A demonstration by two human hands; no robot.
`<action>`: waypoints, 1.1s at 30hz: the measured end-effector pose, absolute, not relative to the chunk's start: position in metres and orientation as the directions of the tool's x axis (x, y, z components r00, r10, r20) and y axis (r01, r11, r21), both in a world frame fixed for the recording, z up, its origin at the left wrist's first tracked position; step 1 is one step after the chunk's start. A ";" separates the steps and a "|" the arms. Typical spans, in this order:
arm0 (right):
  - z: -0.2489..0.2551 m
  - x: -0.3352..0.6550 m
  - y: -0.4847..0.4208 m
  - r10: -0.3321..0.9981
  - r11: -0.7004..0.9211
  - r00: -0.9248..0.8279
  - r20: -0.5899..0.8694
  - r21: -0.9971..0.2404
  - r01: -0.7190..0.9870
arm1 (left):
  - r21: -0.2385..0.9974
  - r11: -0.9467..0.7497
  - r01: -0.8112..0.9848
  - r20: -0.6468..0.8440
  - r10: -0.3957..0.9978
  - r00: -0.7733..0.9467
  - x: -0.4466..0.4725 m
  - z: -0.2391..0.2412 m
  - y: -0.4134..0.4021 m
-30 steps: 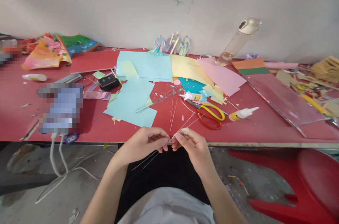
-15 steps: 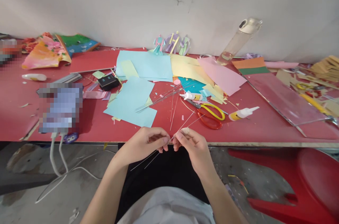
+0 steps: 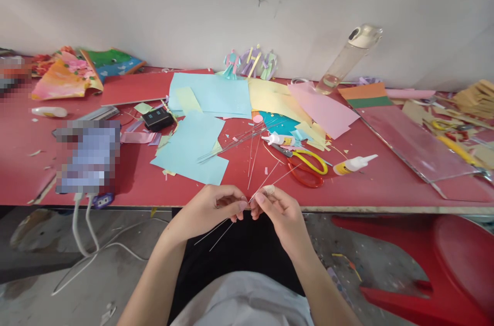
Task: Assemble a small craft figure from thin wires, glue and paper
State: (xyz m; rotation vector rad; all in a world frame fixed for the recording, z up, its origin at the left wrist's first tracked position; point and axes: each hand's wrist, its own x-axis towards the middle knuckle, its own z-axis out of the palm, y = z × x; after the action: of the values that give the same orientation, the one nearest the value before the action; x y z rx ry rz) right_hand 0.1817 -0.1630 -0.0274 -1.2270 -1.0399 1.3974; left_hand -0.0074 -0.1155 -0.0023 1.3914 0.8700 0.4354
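- Lower centre: fingers of the left hand [image 3: 219, 209] and right hand [image 3: 281, 211] hide the middles of the thin wires [image 3: 266, 180]; whether these join there cannot be told.
- Left: the phone [image 3: 91, 156] is blurred into blocks, its screen unreadable.
- Upper left: a blurred object [image 3: 11, 76], cut off by the edge.
- Centre: lettering on the glue bottle [image 3: 283, 140] is too small to read.
- Lower right: the stool [image 3: 463, 259] leaves the frame.

A red table [image 3: 347, 196] meets a pale wall [image 3: 173, 7], a red chair [image 3: 463, 259] on grey floor [image 3: 127, 279]

The red table [image 3: 382, 184] bears wires [image 3: 238, 140], paper [image 3: 189, 148], scissors [image 3: 297, 155] and bottles [image 3: 350, 165].
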 end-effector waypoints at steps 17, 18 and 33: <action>-0.029 0.183 -0.163 0.989 -0.149 -0.037 -0.146 -0.983 -0.111 | 0.962 0.116 0.248 -0.249 0.747 0.617 -0.007 -0.003 -0.116; -0.029 0.183 -0.163 0.989 -0.148 -0.034 -0.145 -0.983 -0.111 | 0.961 0.115 0.251 -0.250 0.748 0.615 -0.007 -0.003 -0.116; -0.026 0.184 -0.162 0.987 -0.160 -0.038 -0.156 -0.980 -0.118 | 0.942 0.057 0.329 -0.250 0.775 0.580 -0.010 0.003 -0.116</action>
State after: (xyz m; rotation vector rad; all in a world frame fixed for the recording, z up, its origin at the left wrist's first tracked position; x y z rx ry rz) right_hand 0.1843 -0.1623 -0.0260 -1.2193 -1.0600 1.4006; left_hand -0.0101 -0.1157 0.0027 1.5346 0.9709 0.4351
